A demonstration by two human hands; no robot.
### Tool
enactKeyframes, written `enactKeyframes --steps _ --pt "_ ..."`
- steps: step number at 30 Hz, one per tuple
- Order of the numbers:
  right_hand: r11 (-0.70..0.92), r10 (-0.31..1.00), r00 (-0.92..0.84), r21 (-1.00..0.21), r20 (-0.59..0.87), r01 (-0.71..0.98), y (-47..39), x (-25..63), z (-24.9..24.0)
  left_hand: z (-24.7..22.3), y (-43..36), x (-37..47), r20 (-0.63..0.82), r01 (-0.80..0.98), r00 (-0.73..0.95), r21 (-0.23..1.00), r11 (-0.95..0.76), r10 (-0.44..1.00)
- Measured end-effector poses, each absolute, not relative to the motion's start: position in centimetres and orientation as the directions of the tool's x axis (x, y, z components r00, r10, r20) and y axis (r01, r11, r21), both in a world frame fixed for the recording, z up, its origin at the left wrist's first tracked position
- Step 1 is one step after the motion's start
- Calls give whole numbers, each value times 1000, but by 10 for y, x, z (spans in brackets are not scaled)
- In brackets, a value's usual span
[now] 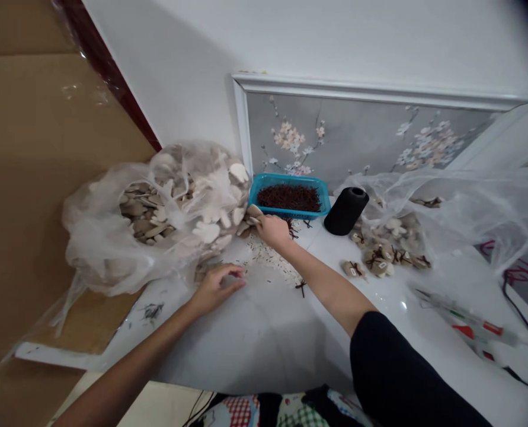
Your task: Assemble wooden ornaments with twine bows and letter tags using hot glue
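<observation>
My right hand [273, 230] reaches to the front of a teal basket [326, 204] filled with small dark brown bows [288, 197]. Its fingers are closed on a flat, rounded beige piece [255, 212], beside a few similar pieces. My left hand [217, 289] hovers low over the white table, fingers curved and apart, with nothing visible in it. Left of both hands, a clear plastic bag [97, 204] bulges with beige and white padded pieces [208, 230]. Tiny pale labels [268, 254] lie scattered between the hands, and a loose brown bow [301, 288] rests nearby.
A black cone-shaped spool [346, 211] stands right of the basket. Beyond it, beige pieces with bows and labels [379, 260] lie by another clear bag [463, 204]. A glue gun [481, 332] with a cord is at right. Cardboard [37, 178] rises at left.
</observation>
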State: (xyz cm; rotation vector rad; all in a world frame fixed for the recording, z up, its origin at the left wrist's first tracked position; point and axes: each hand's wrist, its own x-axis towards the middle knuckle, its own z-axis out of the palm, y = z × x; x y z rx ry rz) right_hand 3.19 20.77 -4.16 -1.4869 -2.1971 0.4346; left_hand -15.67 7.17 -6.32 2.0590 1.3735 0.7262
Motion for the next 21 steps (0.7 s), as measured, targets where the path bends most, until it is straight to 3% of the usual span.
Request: enactKeyframes --steps 4,6,7,8,10,12,15,18,21 --pt "357 933 -284 -645 219 676 173 72 -36 -56 49 -130 259 560 505 628 -540 824" --pt "155 960 -267 -953 83 259 140 99 -43 -53 38 -112 307 536 516 612 -581 799" --pt "10 959 -284 -998 -6 54 121 111 -49 -53 34 -103 333 521 520 606 -601 786" --pt "-144 954 -278 -986 -114 -89 100 123 -56 -54 32 -94 358 499 534 598 -627 766" --pt "-340 924 -248 -922 -291 -184 60 140 -69 -58 30 -76 374 448 595 580 -680 711" --pt "-320 936 -190 -941 -296 -111 27 151 -78 -68 31 -59 331 406 679 574 -711 655" --pt "-186 959 -148 -930 -243 318 -6 163 -80 -87 35 -38 219 402 775 553 -730 593" --pt "-123 950 -111 -675 -293 727 -24 181 -73 -101 39 -25 151 406 835 479 -778 528" --pt "-113 953 -63 -540 -296 834 -36 203 -70 -103 39 -22 170 394 849 427 -814 500"
